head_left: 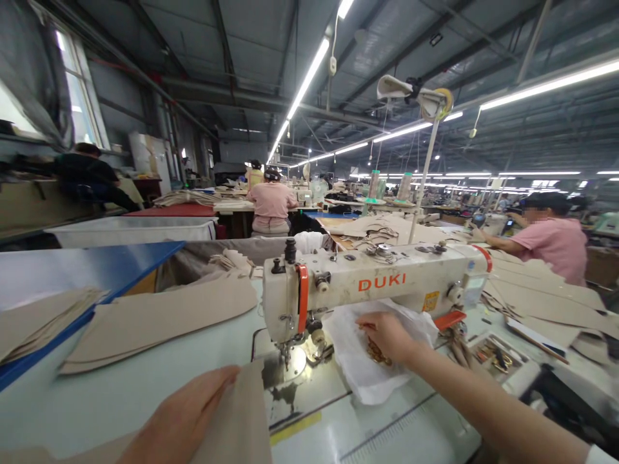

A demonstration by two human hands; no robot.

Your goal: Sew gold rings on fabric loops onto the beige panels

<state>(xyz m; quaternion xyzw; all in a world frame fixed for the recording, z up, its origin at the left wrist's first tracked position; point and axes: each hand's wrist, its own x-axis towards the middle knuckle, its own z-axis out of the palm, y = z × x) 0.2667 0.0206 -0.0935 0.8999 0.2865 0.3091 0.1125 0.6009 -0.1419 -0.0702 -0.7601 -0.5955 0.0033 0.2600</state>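
Observation:
My left hand grips the edge of a beige fabric piece at the table's front, left of the needle area. The fabric's lower part runs out of view. My right hand is over a crumpled white sheet, its fingertips pinched together above a small pile of gold-coloured metal pieces. What the fingertips hold is too small to make out. The sheet lies beneath the arm of a white sewing machine marked DUKI. The machine's presser foot and needle stand between my two hands, under a light.
Stacked beige panels lie on the left, with more panels at the right. A parts tray with gold-coloured fittings stands right of the machine. A blue-edged board borders the left. Co-workers sit farther back, one person at right.

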